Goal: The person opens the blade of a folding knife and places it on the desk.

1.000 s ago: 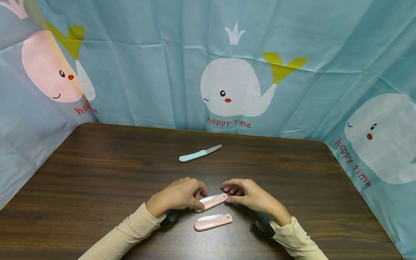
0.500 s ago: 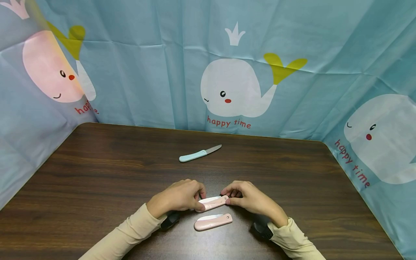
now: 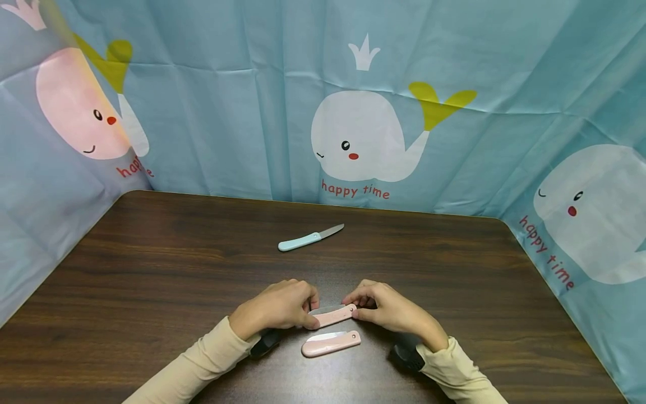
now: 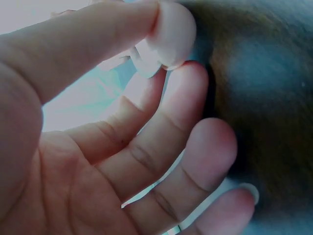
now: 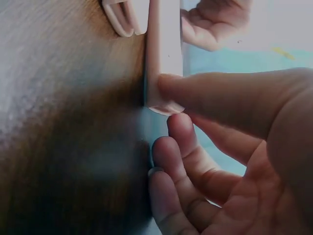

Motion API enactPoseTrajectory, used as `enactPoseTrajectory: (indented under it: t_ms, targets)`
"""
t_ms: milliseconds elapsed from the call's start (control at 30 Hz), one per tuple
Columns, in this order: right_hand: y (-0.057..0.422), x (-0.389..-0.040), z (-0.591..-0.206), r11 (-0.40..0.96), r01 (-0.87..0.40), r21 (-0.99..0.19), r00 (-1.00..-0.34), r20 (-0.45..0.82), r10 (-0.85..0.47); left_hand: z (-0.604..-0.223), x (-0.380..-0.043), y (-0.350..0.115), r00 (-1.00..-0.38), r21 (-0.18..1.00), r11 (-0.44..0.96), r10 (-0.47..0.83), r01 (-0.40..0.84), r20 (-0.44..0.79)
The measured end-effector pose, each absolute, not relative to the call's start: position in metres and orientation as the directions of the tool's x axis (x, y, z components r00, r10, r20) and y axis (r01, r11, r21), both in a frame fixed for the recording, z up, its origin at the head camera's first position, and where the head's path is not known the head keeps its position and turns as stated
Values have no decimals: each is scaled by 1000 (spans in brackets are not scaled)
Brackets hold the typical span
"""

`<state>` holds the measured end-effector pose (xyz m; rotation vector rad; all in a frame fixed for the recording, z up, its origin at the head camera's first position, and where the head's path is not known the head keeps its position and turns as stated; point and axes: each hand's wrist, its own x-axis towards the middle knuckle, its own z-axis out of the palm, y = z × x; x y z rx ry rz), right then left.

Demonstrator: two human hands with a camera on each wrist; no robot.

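Left hand and right hand pinch opposite ends of a pink-handled folding knife, second pink-handled folding knife just nearer the person, unfolded pale-blue-handled knife farther off, brown wood-grain counter beneath

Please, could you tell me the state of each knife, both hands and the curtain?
Blue knife: open, blade out.
Nearer pink knife: blade folded, partly showing, untouched.
Farther pink knife: blade folded, partly showing, held at both ends.
Left hand: pinches one end of that knife.
Right hand: pinches its other end.
Curtain: hanging, creased.
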<state>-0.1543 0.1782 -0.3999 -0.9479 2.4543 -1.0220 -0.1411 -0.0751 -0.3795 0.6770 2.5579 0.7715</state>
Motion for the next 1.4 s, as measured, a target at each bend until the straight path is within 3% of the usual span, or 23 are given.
enactPoseTrajectory:
  t_ms: [267,533,1100,1400]
  targets:
    - [174,-155,-397,528,-380,-759,-757,-73,-649,-377,-144,-76,-805,607,716,558,344,-202]
    - [177,-157,-390,527,-346,-777,-796,-54,-603,-373,-147,-78,-841,628,703,523,335,-137]
    - [182,-160,-381,507,-337,-793,-888,87,-452,-369,-158,-77,-871,842,401,467,361,151]
    - [181,-159,-376,491,-318,-811,-909,114,-401,-369,-158,-76,-886,859,366,422,359,191]
